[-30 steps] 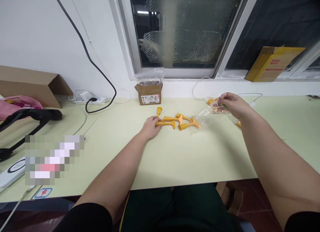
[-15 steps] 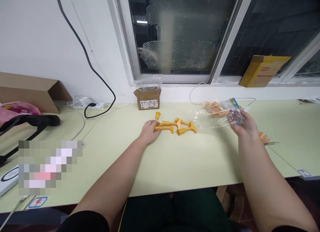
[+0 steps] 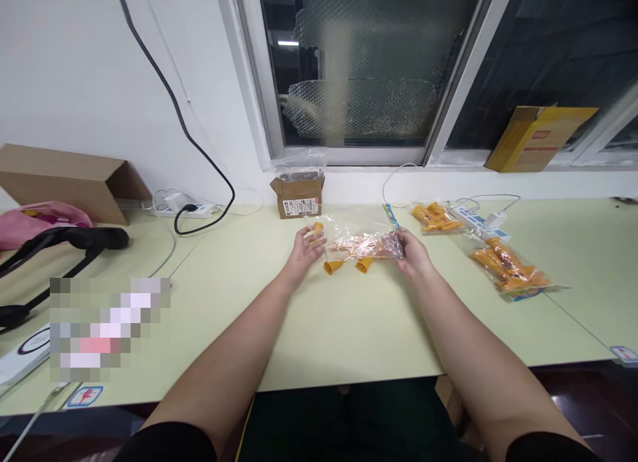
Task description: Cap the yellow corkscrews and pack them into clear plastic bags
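the clear bag (image 3: 363,239) is held above the orange pieces (image 3: 333,267) on the table (image 3: 349,329), its long axis laid left to right, its printed strip (image 3: 391,216) at the right end. that end is gripped by the right hand (image 3: 415,252); the left hand (image 3: 303,254) is held open beside the other, contact unclear.

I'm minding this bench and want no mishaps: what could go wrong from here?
The clear bag lies over most of the yellow pieces, so one might be missed or dragged along if it moves.

Only the right hand appears to grip the bag, at one end; the thin film could fold or slip.

The open left hand is close to a flared yellow end and might knock it away.
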`<state>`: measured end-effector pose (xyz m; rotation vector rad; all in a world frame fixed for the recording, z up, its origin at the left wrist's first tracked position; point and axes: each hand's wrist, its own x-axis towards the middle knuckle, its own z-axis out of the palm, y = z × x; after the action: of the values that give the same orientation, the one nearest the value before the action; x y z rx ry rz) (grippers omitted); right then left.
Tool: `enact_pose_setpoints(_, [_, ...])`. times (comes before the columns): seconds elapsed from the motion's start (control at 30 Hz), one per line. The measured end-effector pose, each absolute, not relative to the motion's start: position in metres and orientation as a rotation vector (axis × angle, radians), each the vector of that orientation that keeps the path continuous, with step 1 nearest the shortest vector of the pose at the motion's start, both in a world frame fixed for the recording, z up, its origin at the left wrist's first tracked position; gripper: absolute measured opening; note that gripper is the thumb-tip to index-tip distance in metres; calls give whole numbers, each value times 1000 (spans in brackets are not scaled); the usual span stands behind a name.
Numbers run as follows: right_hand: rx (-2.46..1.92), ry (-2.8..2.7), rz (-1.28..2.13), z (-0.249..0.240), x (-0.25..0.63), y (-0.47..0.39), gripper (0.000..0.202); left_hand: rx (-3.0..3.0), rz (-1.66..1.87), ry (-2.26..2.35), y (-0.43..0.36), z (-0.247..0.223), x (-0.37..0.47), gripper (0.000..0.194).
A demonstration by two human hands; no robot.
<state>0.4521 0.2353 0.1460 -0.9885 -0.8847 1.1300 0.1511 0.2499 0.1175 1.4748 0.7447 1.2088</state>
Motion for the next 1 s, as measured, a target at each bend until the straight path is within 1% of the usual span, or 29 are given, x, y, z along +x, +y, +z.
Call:
enact_pose_setpoints(0.1, [-1021, -762, 1125, 142, 444, 224, 32, 1278, 1155, 667, 248, 124, 151, 81])
enact_pose_setpoints(0.27, [-1018, -889, 1176, 148, 451, 211, 34, 1128, 1161, 740, 242, 132, 153, 91])
enact_pose_setpoints(0.43, [-1048, -969, 1264, 152, 454, 207, 42, 1132, 1191, 778, 242, 135, 148, 83])
enact_pose_setpoints(0.6, [-1084, -1035, 1271, 148, 452, 207, 44, 1167, 1205, 866, 240, 140, 146, 86])
enact_pose_setpoints(0.77, [-1103, -1053, 1295, 143, 455, 209, 42, 1201, 1205, 860, 239, 139, 148, 80])
enact_pose_setpoints(1.0, [-1101, -1062, 1311, 143, 457, 208, 44, 1219, 1185, 905, 243, 135, 150, 83])
